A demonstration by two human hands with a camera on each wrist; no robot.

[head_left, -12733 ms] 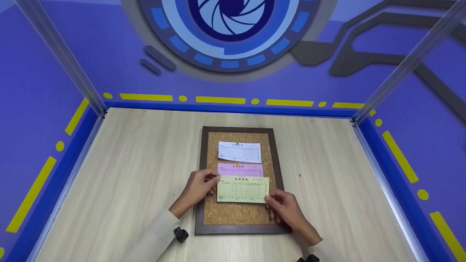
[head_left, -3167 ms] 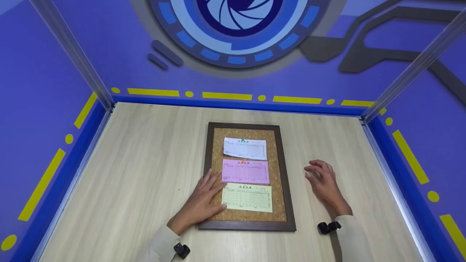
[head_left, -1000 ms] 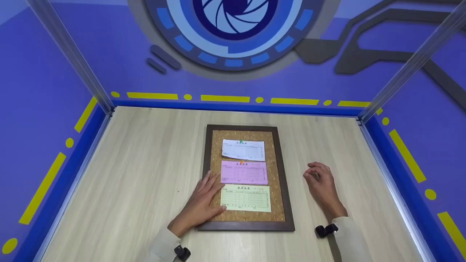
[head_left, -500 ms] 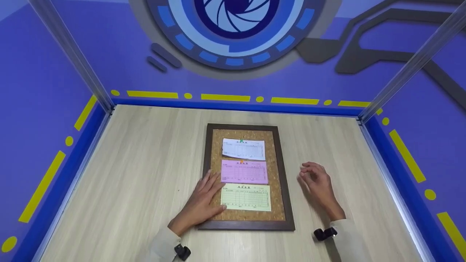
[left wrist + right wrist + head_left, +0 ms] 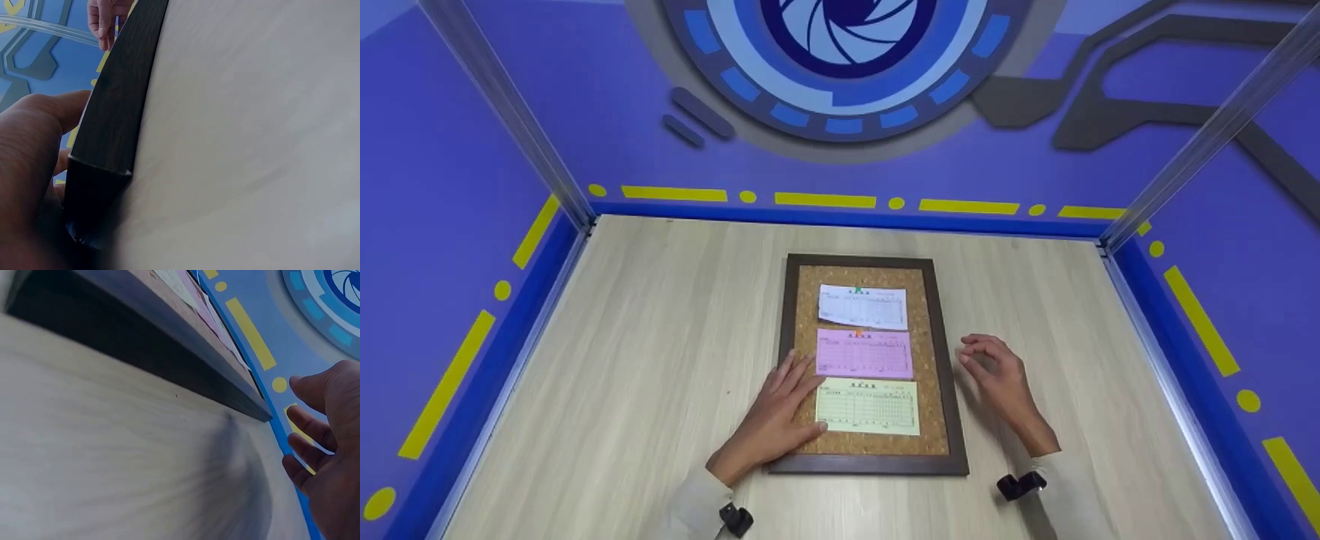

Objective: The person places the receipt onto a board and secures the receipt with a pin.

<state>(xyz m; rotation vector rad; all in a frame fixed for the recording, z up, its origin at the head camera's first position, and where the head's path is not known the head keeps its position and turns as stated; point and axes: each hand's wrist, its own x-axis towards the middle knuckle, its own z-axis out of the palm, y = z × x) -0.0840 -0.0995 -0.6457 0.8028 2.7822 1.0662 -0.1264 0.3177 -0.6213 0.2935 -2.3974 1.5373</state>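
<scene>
A cork board [image 5: 926, 345] in a dark brown frame lies on the table with three printed slips on it. At the top is a white slip [image 5: 877, 307] with a green pin [image 5: 858, 289]. Below it lies a pink slip [image 5: 877, 356] with an orange pin [image 5: 859, 332]. Lowest is a pale yellow slip [image 5: 877, 412]. My left hand [image 5: 776, 416] rests flat with spread fingers across the board's left edge, fingertips at the yellow slip's left side. My right hand [image 5: 997, 375] hovers right of the board, its fingers loosely bent. The right wrist view shows nothing between its thumb [image 5: 309, 388] and fingers.
The pale wood-grain table [image 5: 675, 322] extends around the board. Blue panels with yellow marks [image 5: 825, 200] enclose its back and both sides, with metal posts [image 5: 1207, 135] at the back corners.
Both hands held the yellow slip over the board earlier; it now lies below the pink one. My left hand has stayed on the board, while the right has drifted left toward the frame.
</scene>
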